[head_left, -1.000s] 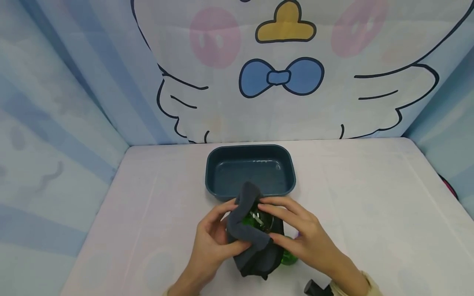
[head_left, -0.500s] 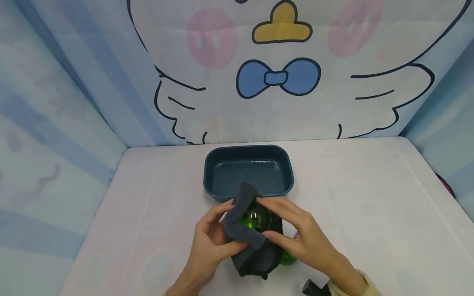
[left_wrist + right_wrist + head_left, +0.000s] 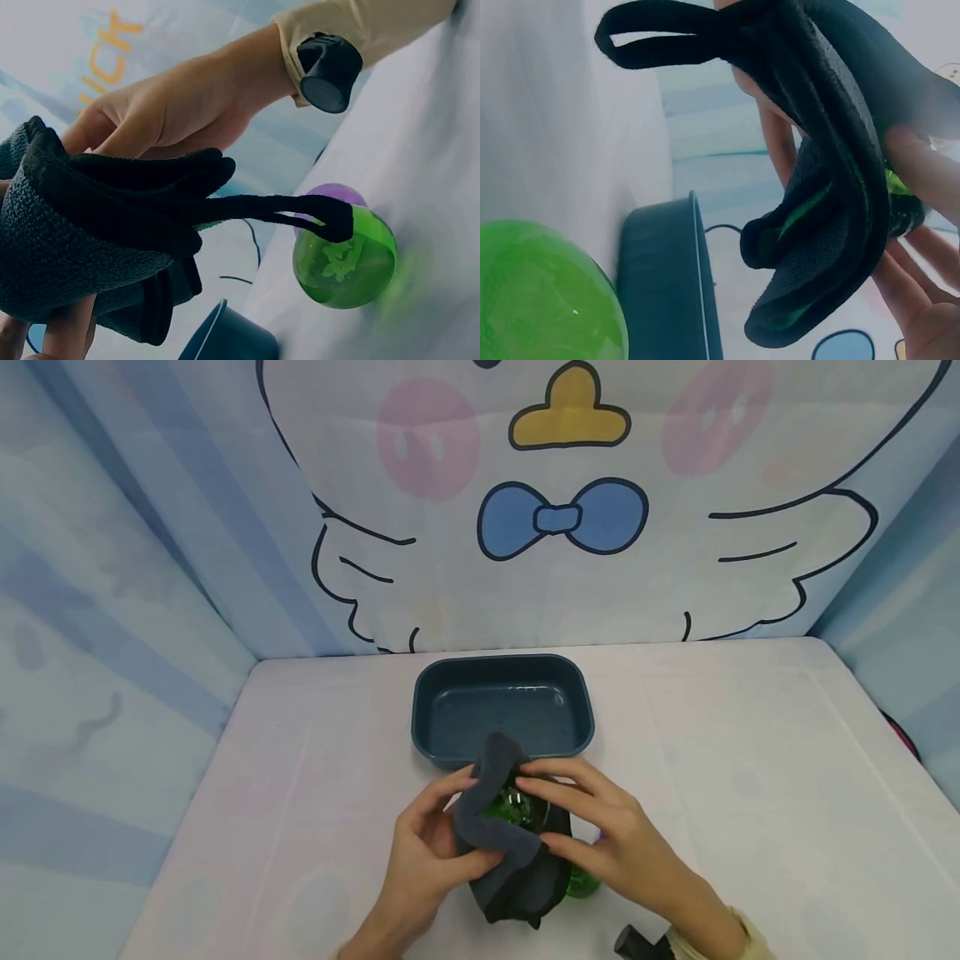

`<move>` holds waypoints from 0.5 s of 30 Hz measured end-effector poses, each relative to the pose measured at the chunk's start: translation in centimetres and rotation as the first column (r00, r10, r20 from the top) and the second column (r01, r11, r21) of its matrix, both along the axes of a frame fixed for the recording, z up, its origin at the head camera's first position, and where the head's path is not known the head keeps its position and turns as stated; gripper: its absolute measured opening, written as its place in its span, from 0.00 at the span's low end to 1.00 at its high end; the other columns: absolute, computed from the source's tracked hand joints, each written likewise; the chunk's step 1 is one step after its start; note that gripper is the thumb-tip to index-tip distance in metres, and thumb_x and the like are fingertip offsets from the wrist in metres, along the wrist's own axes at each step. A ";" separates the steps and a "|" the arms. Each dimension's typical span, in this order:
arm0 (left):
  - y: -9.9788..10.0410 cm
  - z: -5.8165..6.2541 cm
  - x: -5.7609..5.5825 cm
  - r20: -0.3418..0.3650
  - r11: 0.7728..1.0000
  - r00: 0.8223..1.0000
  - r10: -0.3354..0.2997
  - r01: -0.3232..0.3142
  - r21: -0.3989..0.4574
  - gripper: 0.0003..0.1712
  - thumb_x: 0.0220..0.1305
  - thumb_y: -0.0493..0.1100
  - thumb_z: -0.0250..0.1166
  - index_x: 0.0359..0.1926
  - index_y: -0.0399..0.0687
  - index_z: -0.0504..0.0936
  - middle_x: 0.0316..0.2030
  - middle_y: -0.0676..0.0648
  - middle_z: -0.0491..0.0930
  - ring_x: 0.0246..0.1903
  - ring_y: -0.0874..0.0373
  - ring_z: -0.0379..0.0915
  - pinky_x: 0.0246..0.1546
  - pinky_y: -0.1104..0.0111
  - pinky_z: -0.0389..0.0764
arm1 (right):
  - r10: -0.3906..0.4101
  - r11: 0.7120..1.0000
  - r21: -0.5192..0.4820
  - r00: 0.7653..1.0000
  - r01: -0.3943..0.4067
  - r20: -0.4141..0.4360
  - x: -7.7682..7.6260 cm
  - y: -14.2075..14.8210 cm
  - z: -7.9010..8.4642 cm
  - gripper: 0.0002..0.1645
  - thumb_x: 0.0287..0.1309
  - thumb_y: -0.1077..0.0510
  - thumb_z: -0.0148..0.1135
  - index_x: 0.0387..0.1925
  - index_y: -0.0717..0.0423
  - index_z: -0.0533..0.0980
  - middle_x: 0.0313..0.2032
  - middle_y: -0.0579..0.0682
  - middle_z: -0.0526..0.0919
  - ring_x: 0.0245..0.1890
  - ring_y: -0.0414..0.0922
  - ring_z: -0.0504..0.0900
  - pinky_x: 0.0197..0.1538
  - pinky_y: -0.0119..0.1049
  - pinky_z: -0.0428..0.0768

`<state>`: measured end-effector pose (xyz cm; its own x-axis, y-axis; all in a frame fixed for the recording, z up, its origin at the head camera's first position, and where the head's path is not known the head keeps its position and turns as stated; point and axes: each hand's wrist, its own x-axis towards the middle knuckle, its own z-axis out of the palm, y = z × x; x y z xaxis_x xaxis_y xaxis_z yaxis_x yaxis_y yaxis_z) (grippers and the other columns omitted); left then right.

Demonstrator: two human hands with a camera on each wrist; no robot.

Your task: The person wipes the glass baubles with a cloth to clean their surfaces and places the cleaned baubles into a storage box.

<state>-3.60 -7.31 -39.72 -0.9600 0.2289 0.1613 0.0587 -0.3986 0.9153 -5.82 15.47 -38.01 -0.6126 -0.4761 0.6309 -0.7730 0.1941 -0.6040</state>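
A dark grey towel (image 3: 525,881) with a black hanging loop (image 3: 281,206) is bunched around a shiny see-through green ball (image 3: 510,807). My left hand (image 3: 422,860) grips the towel's folded left side, thumb on the near side and fingers on the far side. From the right, my right hand (image 3: 626,827) pinches the ball inside the towel's opening, its thumb below and fingertips above. Much of this ball is hidden by cloth and fingers. A second green ball (image 3: 345,259) lies on the table below the towel, with a purple ball (image 3: 337,193) behind it.
A dark blue rectangular basin (image 3: 502,714) stands just beyond the hands, its near rim close to the towel. A black wrist camera (image 3: 330,75) is strapped at the right sleeve. A printed curtain (image 3: 562,585) hangs behind the table.
The right fingertips have shifted and spread over the green ball, whose glints and visible part differ. The left hand keeps its grip; towel and basin stay nearly in place.
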 end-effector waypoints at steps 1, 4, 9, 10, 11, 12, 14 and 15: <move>0.0 0.0 0.0 0.000 1.000 1.000 -0.001 0.001 0.002 0.35 0.47 0.24 0.74 0.57 0.43 0.76 0.66 0.40 0.69 0.65 0.45 0.68 0.58 0.61 0.80 | -0.005 1.000 0.003 1.000 0.005 0.011 0.0 0.0 0.0 0.30 0.62 0.54 0.67 0.63 0.59 0.74 0.61 0.56 0.76 0.62 0.45 0.74 0.63 0.26 0.74; 0.0 0.1 0.0 -0.008 1.000 1.000 -0.006 0.006 0.004 0.35 0.47 0.25 0.75 0.58 0.42 0.76 0.67 0.39 0.68 0.64 0.44 0.68 0.57 0.60 0.80 | -0.010 1.000 0.003 0.997 0.010 0.070 0.0 0.0 0.1 0.34 0.55 0.62 0.72 0.64 0.58 0.74 0.59 0.54 0.77 0.60 0.44 0.76 0.60 0.27 0.77; 0.0 0.3 0.1 0.005 1.000 1.000 -0.019 0.019 0.009 0.35 0.46 0.24 0.75 0.57 0.40 0.76 0.67 0.38 0.68 0.65 0.45 0.67 0.58 0.59 0.79 | -0.059 0.998 0.035 0.982 0.054 0.181 0.2 0.1 0.1 0.37 0.51 0.68 0.73 0.64 0.55 0.74 0.57 0.51 0.80 0.56 0.42 0.80 0.53 0.31 0.83; 0.0 0.3 0.1 0.013 1.000 1.000 -0.021 0.021 0.007 0.35 0.45 0.24 0.75 0.57 0.40 0.76 0.67 0.38 0.68 0.65 0.45 0.67 0.59 0.59 0.78 | -0.072 0.997 0.045 0.977 0.064 0.203 0.2 0.1 0.1 0.36 0.51 0.67 0.72 0.64 0.54 0.74 0.56 0.50 0.81 0.56 0.41 0.80 0.53 0.31 0.83; 0.0 0.3 0.1 0.020 1.000 1.000 -0.022 0.022 0.007 0.35 0.45 0.24 0.75 0.57 0.40 0.76 0.67 0.37 0.68 0.66 0.45 0.67 0.59 0.59 0.78 | -0.082 0.996 0.053 0.971 0.072 0.224 0.3 0.1 0.1 0.36 0.52 0.67 0.72 0.64 0.53 0.74 0.57 0.49 0.81 0.56 0.41 0.80 0.54 0.32 0.83; 0.0 0.4 0.2 0.022 1.000 0.999 -0.024 0.024 0.009 0.35 0.45 0.24 0.75 0.56 0.40 0.76 0.67 0.38 0.67 0.66 0.45 0.67 0.59 0.59 0.78 | -0.090 0.995 0.059 0.967 0.078 0.239 0.3 0.0 0.1 0.36 0.53 0.67 0.72 0.64 0.52 0.74 0.57 0.49 0.81 0.57 0.42 0.80 0.54 0.33 0.83; 0.1 0.3 0.1 0.018 1.000 1.000 -0.024 0.023 0.017 0.35 0.45 0.24 0.75 0.56 0.41 0.76 0.67 0.37 0.67 0.65 0.45 0.67 0.59 0.59 0.78 | -0.106 0.994 0.062 0.958 0.093 0.267 0.4 -0.1 0.1 0.36 0.53 0.66 0.72 0.64 0.51 0.74 0.58 0.47 0.81 0.58 0.42 0.79 0.56 0.34 0.82; 0.1 0.3 0.1 0.015 1.000 1.000 -0.021 0.020 0.019 0.35 0.45 0.24 0.75 0.56 0.42 0.76 0.67 0.38 0.68 0.65 0.45 0.67 0.59 0.60 0.78 | -0.112 0.993 0.058 0.957 0.100 0.268 0.4 -0.2 0.2 0.36 0.53 0.66 0.72 0.65 0.51 0.74 0.58 0.47 0.80 0.59 0.42 0.78 0.56 0.33 0.81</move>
<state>-3.48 -7.24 -39.39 -0.9576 0.2457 0.1508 0.0361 -0.4166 0.9084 -5.41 15.32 -37.85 -0.8057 -0.4225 0.4152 -0.5558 0.2968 -0.7765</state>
